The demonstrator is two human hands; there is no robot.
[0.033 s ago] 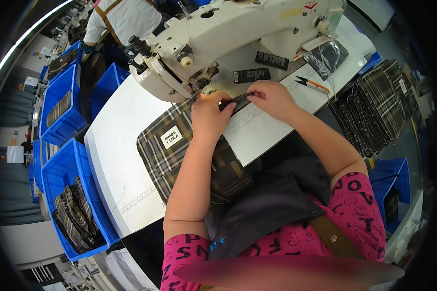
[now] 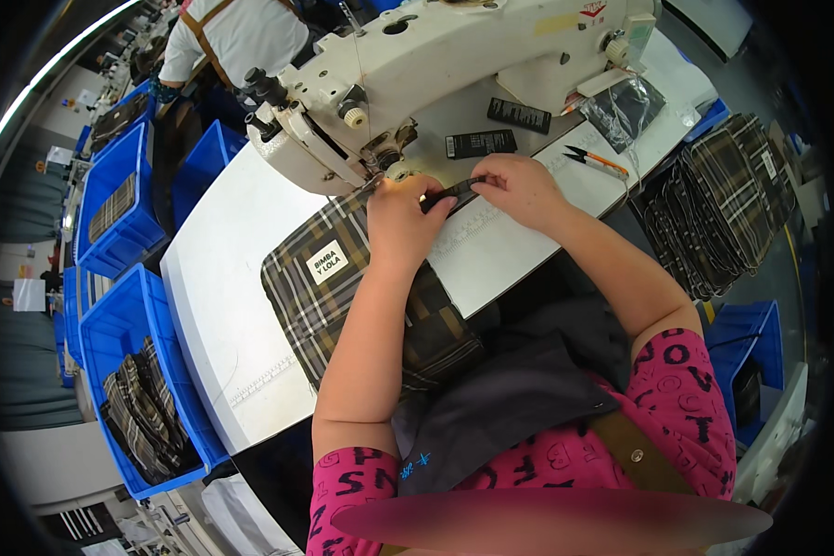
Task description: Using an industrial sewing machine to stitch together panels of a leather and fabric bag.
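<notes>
In the head view, the cream sewing machine (image 2: 408, 74) stands at the far side of the white worktop (image 2: 222, 278), and everything else sits around it. Left of the machine the worktop runs bare to its near-left edge, beyond which blue bins (image 2: 120, 306) hold plaid pieces; right of the machine the surface is crowded with two black flat labels (image 2: 482, 144), a clear bag (image 2: 625, 107) and an orange-handled tool (image 2: 588, 157), and a stack of plaid fabric (image 2: 723, 199) hangs past that edge. Just below the machine's needle end lies the plaid bag piece (image 2: 343, 287) with a white patch, draping off the near edge toward the lap. The left hand (image 2: 403, 218) rests on it right under the needle, fingers curled and pinched on a narrow dark strap (image 2: 454, 192). The right hand (image 2: 524, 190), just right of that, has its fingers closed on the strap's other end, pressing it to the worktop. Another person (image 2: 241, 32) stands behind the machine.
</notes>
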